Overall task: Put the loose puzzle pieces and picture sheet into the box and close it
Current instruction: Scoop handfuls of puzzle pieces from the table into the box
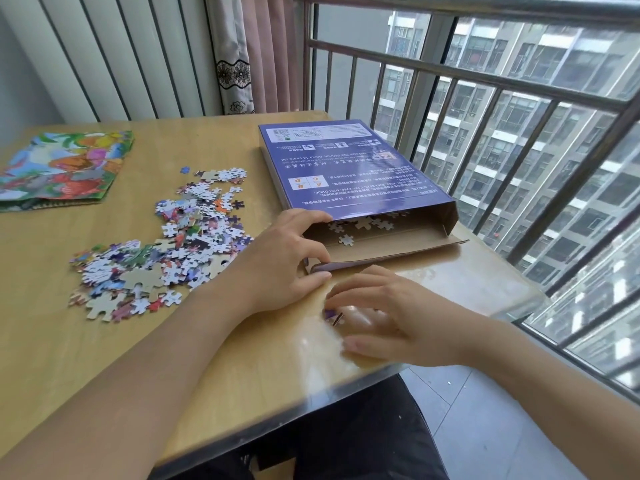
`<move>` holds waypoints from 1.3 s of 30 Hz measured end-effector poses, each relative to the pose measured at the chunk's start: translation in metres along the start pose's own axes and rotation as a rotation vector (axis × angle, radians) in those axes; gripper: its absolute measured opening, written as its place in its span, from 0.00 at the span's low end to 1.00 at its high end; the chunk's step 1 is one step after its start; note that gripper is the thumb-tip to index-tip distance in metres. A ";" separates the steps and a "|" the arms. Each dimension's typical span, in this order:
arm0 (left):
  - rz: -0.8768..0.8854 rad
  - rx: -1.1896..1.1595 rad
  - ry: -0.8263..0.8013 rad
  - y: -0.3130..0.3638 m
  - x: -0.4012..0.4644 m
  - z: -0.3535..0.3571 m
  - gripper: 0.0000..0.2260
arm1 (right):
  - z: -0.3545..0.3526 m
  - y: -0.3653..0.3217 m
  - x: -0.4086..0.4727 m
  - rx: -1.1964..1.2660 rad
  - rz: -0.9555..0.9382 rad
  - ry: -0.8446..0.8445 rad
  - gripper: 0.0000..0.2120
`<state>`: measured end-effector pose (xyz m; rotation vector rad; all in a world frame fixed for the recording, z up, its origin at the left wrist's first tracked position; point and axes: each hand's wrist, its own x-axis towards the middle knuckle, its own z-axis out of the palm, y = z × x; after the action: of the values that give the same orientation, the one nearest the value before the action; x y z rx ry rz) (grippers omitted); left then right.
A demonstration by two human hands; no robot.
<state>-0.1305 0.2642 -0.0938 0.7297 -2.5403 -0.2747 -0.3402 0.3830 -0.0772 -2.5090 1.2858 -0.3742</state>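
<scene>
Fingers of the left hand (287, 258) curl round the open end of the flat purple cardboard box (346, 168), which holds a few pieces (363, 225). The right hand (391, 317), fingers spread, rests over one small piece (332, 315) on the wooden table (104, 341). The loose pile (166, 247) and colourful picture sheet (62, 168) lie to the left.

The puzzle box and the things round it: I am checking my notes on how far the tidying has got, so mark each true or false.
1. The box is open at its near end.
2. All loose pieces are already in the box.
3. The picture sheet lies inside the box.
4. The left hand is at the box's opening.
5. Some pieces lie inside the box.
1. True: the box has its near flap folded down.
2. False: a heap of loose pieces lies on the table, left of the box.
3. False: the picture sheet lies at the table's far left.
4. True: the left hand holds the opening's left corner.
5. True: a few pieces inside show at the opening.
</scene>
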 end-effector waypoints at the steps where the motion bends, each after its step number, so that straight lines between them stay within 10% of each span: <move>1: 0.002 -0.002 0.000 -0.001 0.000 0.000 0.07 | -0.002 -0.002 -0.001 -0.022 -0.023 -0.031 0.25; 5: 0.003 -0.007 -0.006 -0.001 0.000 0.000 0.08 | -0.006 -0.008 -0.011 -0.147 -0.069 -0.150 0.43; 11: -0.003 0.003 -0.011 0.001 0.000 -0.001 0.07 | 0.002 -0.005 -0.029 -0.086 -0.208 0.001 0.12; 20: 0.007 -0.006 0.014 0.000 0.000 0.000 0.05 | -0.011 0.011 -0.018 0.469 0.164 0.299 0.03; 24: 0.008 -0.003 0.007 -0.002 0.001 0.000 0.03 | -0.017 0.040 0.015 0.011 0.172 0.628 0.02; 30: 0.015 -0.011 0.009 -0.003 0.000 -0.001 0.04 | -0.023 0.058 0.031 -0.274 0.307 0.424 0.15; 39: 0.004 -0.008 0.007 -0.001 0.000 -0.002 0.04 | -0.035 0.075 0.015 -0.200 0.220 0.363 0.05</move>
<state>-0.1292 0.2631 -0.0919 0.7221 -2.5326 -0.2800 -0.3994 0.3238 -0.0713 -2.4981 1.7991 -0.7041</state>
